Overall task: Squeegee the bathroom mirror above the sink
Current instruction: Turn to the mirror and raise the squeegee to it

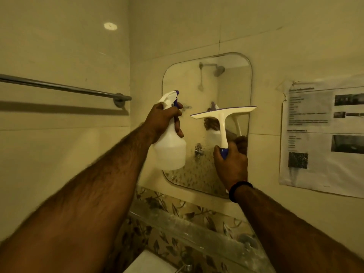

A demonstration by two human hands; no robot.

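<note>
A rounded rectangular mirror (pixel 232 85) hangs on the tiled wall ahead, with droplets on its lower part. My left hand (pixel 161 119) grips the neck of a white spray bottle (pixel 170 150) with a blue trigger, held up at the mirror's left edge with its nozzle pointing at the glass. My right hand (pixel 231 164) grips the blue end of a white squeegee (pixel 222 117). Its handle stands upright and its blade lies across the middle of the mirror, tilted up to the right. Whether the blade touches the glass cannot be told.
A chrome towel bar (pixel 65 88) runs along the left wall. A printed paper notice (pixel 323 134) is taped to the wall right of the mirror. Below the mirror is a glass shelf (pixel 197 225) over leaf-patterned tiles, then the white sink (pixel 149 263) and a tap (pixel 187 267).
</note>
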